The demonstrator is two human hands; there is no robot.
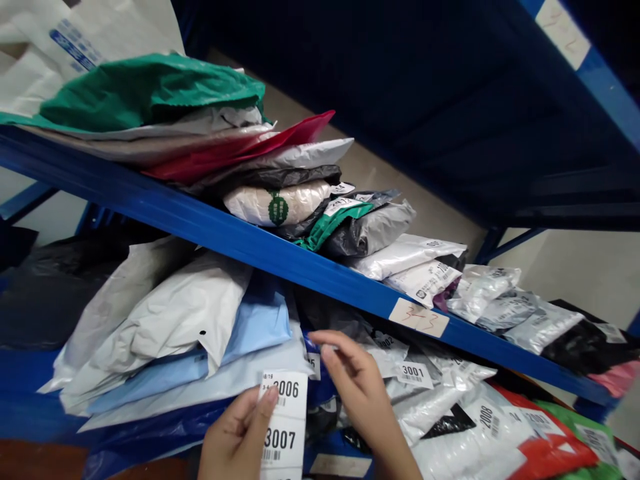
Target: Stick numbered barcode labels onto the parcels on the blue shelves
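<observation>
paper strip of numbered labels (283, 427), reading 3006 and 3007, stands upright low in the frame, in front of the lower shelf's parcels. it looks light, thin and floppy, likely to bend or tear, so a pinch along its edge seems the safest hold. left hand (237, 437) is closed on it, thumb pressed on the strip's left edge. right hand (363, 393) holds nothing, fingers loosely spread, tips touching the grey parcels (385, 350) beneath the blue shelf beam (260, 250).
</observation>
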